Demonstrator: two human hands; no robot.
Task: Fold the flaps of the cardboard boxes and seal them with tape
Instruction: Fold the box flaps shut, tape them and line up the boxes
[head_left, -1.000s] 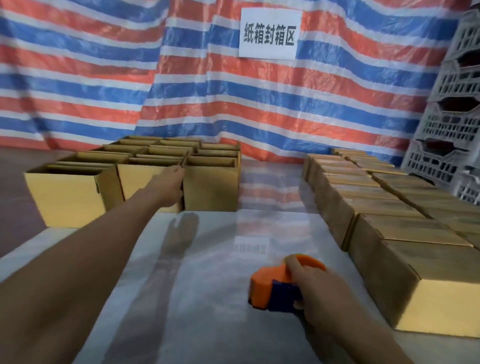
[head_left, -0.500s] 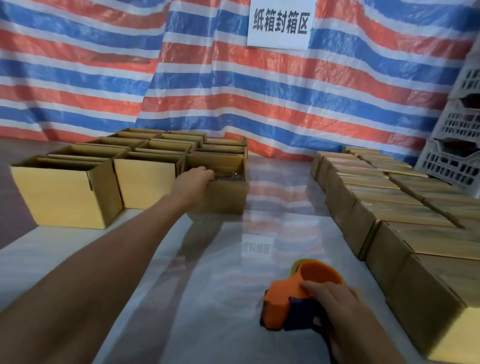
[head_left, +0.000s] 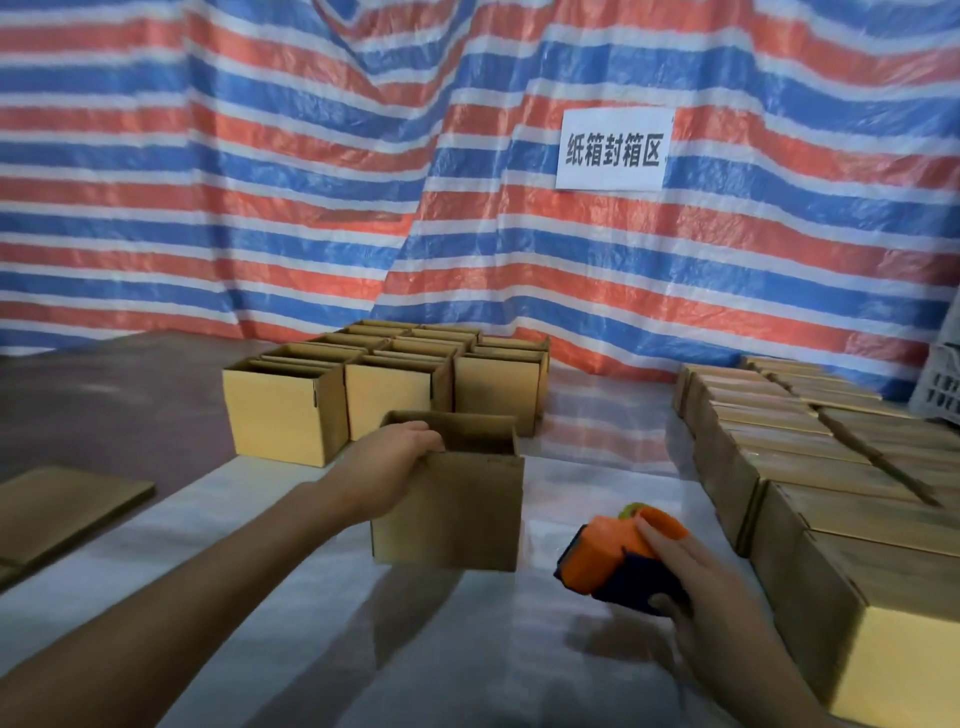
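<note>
Hanging behind boxes (head_left: 387, 395): sign (head_left: 613, 149) "纸箱封箱区"

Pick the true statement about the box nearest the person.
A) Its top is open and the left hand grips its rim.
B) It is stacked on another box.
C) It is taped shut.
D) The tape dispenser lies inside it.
A: the open box shows an unsealed top, the left hand grips its near left rim, and the right hand holds the tape dispenser beside it.

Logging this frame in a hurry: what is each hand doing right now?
Left hand: grips the rim of the open cardboard box.
Right hand: holds the orange tape dispenser.
</note>
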